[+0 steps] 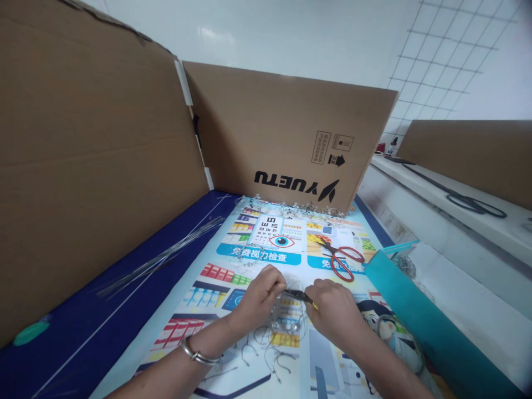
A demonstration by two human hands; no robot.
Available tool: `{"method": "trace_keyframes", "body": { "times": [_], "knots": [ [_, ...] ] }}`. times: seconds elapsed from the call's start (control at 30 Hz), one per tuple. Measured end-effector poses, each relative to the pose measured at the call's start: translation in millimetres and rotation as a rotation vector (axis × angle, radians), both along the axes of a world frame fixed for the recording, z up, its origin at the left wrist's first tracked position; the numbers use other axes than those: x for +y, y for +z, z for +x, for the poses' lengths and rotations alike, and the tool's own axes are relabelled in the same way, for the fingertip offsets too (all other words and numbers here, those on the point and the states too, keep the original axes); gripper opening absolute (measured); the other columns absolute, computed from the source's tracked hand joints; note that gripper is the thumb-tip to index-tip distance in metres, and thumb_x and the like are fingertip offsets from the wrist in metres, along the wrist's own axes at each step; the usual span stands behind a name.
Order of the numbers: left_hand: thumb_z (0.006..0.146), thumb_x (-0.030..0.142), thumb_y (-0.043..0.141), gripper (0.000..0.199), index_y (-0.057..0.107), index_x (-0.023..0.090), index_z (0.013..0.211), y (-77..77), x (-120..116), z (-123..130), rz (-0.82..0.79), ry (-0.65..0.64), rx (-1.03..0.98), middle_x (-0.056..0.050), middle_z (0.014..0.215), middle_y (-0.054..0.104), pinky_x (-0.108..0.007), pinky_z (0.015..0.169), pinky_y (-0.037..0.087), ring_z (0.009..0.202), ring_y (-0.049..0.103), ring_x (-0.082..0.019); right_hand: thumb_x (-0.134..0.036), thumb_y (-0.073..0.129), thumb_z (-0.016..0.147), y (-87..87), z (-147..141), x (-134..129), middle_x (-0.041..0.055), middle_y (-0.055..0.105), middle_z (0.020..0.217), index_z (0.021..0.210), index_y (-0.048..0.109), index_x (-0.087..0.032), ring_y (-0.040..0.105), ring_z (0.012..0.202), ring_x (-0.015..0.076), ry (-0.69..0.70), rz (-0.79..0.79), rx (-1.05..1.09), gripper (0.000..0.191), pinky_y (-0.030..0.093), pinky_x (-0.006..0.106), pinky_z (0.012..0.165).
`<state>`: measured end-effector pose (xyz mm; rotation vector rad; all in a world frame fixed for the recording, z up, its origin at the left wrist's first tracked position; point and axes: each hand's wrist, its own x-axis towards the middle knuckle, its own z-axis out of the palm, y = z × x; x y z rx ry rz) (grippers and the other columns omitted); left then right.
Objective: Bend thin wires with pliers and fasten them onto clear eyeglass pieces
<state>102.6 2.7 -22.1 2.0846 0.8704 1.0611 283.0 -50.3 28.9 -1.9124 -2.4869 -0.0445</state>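
Note:
My right hand (332,307) is closed around a pair of pliers (297,295) with dark jaws and a bit of yellow handle showing. The jaws point left and meet the fingertips of my left hand (262,293), which pinches thin wire at their tip. Loops of this wire with clear beads (286,322) hang between and below both hands; the exact pinched spot is hidden by the fingers. Short curved wire pieces (278,360) lie on the printed mat below. Beyond my right hand lie scissors (343,260) with red handles, blades apart.
Cardboard panels (266,127) stand at the back and left. A row of beaded wire pieces (299,210) lines the mat's far edge. Long straight wires (166,252) lie at left. A teal-sided box (436,316) at right holds a wire tangle (405,267).

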Motion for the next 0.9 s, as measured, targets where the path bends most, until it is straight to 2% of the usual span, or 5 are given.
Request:
{"method": "trace_keyframes", "body": {
  "times": [0.23, 0.67, 0.9],
  "knots": [
    [0.089, 0.022, 0.037, 0.019, 0.044, 0.018, 0.072, 0.7, -0.4, -0.5, -0.004, -0.027, -0.01, -0.001, 0.074, 0.046, -0.027, 0.068, 0.037, 0.072, 0.044, -0.015, -0.024, 0.047, 0.08, -0.3, 1.4, -0.2, 0.0007, 0.057, 0.076, 0.076, 0.056, -0.021, 0.05, 0.073, 0.0142, 0.005, 0.039, 0.011, 0.011, 0.024, 0.027, 0.057],
    [0.087, 0.024, 0.043, 0.018, 0.055, 0.018, 0.076, 0.4, 7.7, -3.5, -0.189, -0.086, -0.083, -0.001, 0.079, 0.053, -0.028, 0.074, 0.04, 0.078, 0.049, -0.015, -0.022, 0.046, 0.082, 0.4, 1.3, 0.1, 0.0042, 0.057, 0.08, 0.077, 0.059, -0.02, 0.049, 0.08, 0.0176, 0.015, 0.071, -0.03, 0.014, 0.028, 0.03, 0.066],
    [0.086, 0.028, 0.047, 0.017, 0.058, 0.018, 0.078, -0.8, 8.0, -4.1, -0.214, -0.089, -0.11, -0.002, 0.079, 0.054, -0.029, 0.075, 0.041, 0.078, 0.051, -0.015, -0.025, 0.048, 0.08, -1.6, 1.5, 0.6, 0.0026, 0.057, 0.078, 0.075, 0.058, -0.02, 0.051, 0.076, 0.0164, -0.018, 0.05, -0.015, 0.012, 0.027, 0.028, 0.061]
  ]
}}
